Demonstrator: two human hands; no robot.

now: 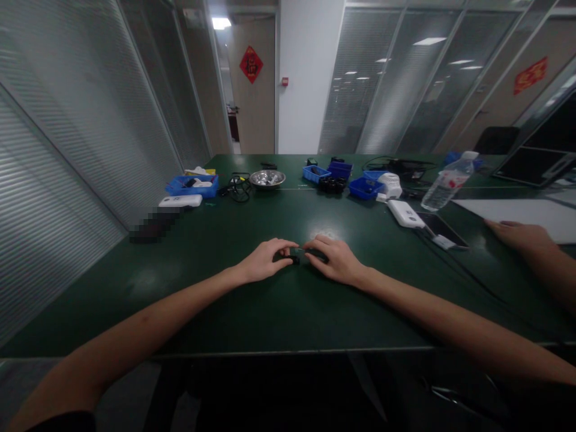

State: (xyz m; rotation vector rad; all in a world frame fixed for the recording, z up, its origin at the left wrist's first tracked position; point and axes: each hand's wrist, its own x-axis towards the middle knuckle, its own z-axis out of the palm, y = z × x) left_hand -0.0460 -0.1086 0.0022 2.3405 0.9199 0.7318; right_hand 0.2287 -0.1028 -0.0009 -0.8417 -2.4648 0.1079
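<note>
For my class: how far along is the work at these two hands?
Done: nothing visibly finished. In hand: the left hand holds a small black piece; the right hand seems to hold a dark, slim item, too blurred to identify. Left: perhaps work on these two, which show no clear join; the rest can't be told.

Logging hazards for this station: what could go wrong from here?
The small dark piece at the fingertips of the left hand could slip. The cable near the right forearm might snag. If bumped, the bottle could tip onto the white device nearby.
</note>
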